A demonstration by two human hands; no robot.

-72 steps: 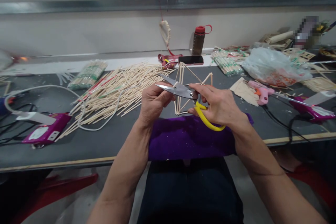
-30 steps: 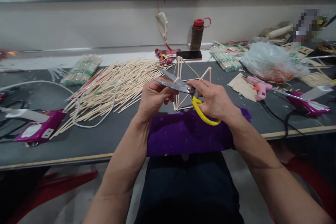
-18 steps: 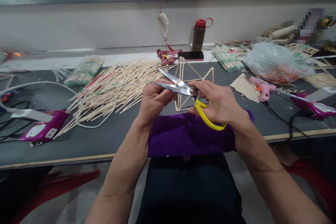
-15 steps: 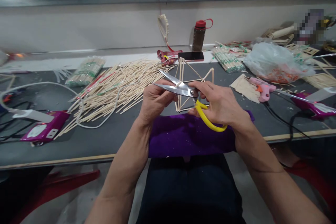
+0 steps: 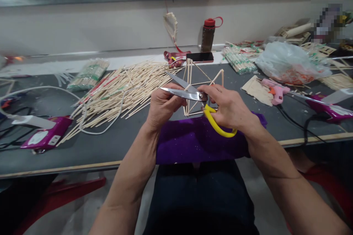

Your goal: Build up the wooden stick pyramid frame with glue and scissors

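My right hand [image 5: 230, 104] is wrapped around the yellow-handled scissors [image 5: 217, 125], whose metal blades are spread and point left. A thin wooden stick [image 5: 189, 87] shows between the blades. My left hand [image 5: 165, 104] is closed in a pinch on the stick just beside the blades; its fingertips are partly hidden by the lower blade. Right behind the scissors stands a frame of joined wooden sticks [image 5: 190, 69], partly covered by both hands. I cannot tell whether the pinched stick is joined to it. Below my hands, a purple cloth [image 5: 187, 143] lies along the table's front edge.
A pile of loose sticks [image 5: 129, 84] spreads to the left, near a purple power strip [image 5: 49, 136] with a white cable. At right are a pink glue gun [image 5: 278, 91] and a plastic bag [image 5: 286, 62]. A bottle [image 5: 208, 36] and a phone [image 5: 200, 57] sit behind.
The view has shifted slightly. My hands, the scissors and the stick frame keep nearly the same arrangement, with the blades still spread around the stick.
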